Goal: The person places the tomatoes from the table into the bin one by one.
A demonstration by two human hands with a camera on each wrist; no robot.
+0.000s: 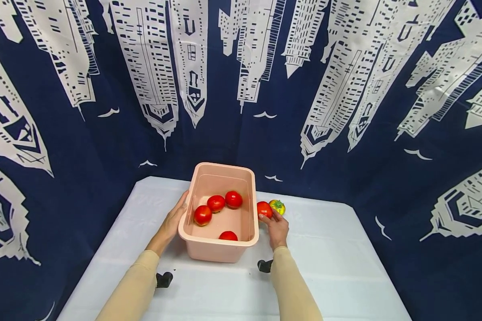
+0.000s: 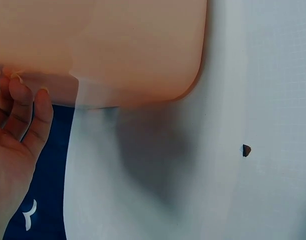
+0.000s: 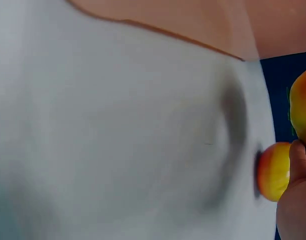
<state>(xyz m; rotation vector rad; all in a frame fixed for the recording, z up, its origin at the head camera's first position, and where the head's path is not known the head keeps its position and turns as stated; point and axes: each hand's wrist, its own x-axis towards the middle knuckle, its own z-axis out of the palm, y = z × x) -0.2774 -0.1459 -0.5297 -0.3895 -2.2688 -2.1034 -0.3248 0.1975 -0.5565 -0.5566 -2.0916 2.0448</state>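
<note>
A pink plastic bin (image 1: 221, 250) is at the middle of the table in the head view, with several red tomatoes (image 1: 216, 203) inside. My left hand (image 1: 172, 223) holds the bin by its left side; in the left wrist view the fingers (image 2: 42, 117) rest against its wall. Just outside the bin's right rim, my right hand (image 1: 278, 228) grips a red tomato (image 1: 264, 208), whose underside looks yellow-orange in the right wrist view. Beside that hand, a yellow tomato (image 1: 277, 206) with a green top sits on the table, reddish on one side in the right wrist view.
A white cloth covers the table (image 1: 325, 258). Behind and around it hangs a dark blue curtain (image 1: 233, 142) with white buildings and birds. Black wrist mounts (image 1: 164, 280) show beside both sleeves. A small dark speck (image 2: 246, 150) lies on the cloth.
</note>
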